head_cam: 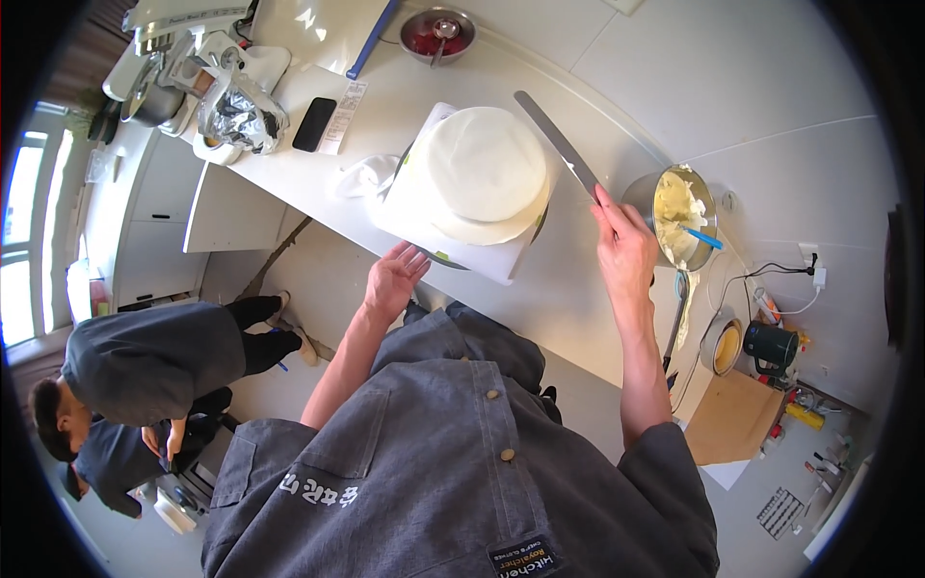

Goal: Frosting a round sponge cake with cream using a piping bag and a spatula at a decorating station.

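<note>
In my right hand [626,242] is the handle of a long metal icing spatula [556,137], its blade pointing away from me to the right of the cake. A round cake [488,165] covered in smooth white cream sits on a white square board [498,264]. The dark rim of a round stand [452,261] shows beneath the board. Beside the rim's near edge, my left hand [396,280] is palm up with fingers spread, holding nothing; whether the fingertips touch the rim is unclear.
At right, a steel pot [685,217] holds pale cream and a blue-handled utensil [701,236]. A steel bowl [438,36] contains red food and a ladle. Left lie a phone [315,124], a printed slip [342,119] and a white cloth [365,175]. Two people [155,361] are behind left.
</note>
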`<state>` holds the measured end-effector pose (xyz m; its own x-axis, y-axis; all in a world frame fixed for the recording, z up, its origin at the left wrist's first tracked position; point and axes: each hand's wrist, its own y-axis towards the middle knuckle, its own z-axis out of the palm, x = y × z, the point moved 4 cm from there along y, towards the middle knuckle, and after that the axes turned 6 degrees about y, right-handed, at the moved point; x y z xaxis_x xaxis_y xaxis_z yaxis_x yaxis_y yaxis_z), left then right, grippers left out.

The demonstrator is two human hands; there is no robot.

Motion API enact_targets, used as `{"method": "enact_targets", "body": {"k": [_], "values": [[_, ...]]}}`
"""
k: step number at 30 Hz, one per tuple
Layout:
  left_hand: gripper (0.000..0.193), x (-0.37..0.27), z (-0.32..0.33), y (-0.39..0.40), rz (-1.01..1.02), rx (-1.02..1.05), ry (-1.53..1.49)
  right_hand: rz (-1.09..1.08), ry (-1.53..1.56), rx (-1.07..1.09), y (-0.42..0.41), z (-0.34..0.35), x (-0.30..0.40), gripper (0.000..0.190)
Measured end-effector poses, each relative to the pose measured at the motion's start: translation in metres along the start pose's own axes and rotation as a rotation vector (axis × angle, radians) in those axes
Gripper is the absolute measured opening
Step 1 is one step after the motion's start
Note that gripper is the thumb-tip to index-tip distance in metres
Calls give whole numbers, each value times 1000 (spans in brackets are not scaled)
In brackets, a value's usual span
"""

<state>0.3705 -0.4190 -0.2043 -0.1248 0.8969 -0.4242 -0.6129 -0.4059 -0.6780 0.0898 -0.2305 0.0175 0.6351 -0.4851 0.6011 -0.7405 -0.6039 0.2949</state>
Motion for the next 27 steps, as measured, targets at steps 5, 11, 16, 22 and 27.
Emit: {"method": "enact_targets", "body": {"k": [5, 11, 16, 22, 27], "values": [[77, -12, 9, -3, 67, 53, 79, -69, 51, 15, 10, 10, 1, 33], [78, -23, 12, 0, 80, 48, 103, -104, 70, 40, 14, 16, 6, 33], [78, -26, 10, 3, 97, 46, 124, -102, 39, 97, 15, 19, 8, 30], [77, -29, 9, 7, 101, 62, 133, -144, 78, 101, 7, 22, 13, 28], [77, -32, 10, 8, 106, 78, 147, -161, 118, 115, -1, 23, 23, 29]]}}
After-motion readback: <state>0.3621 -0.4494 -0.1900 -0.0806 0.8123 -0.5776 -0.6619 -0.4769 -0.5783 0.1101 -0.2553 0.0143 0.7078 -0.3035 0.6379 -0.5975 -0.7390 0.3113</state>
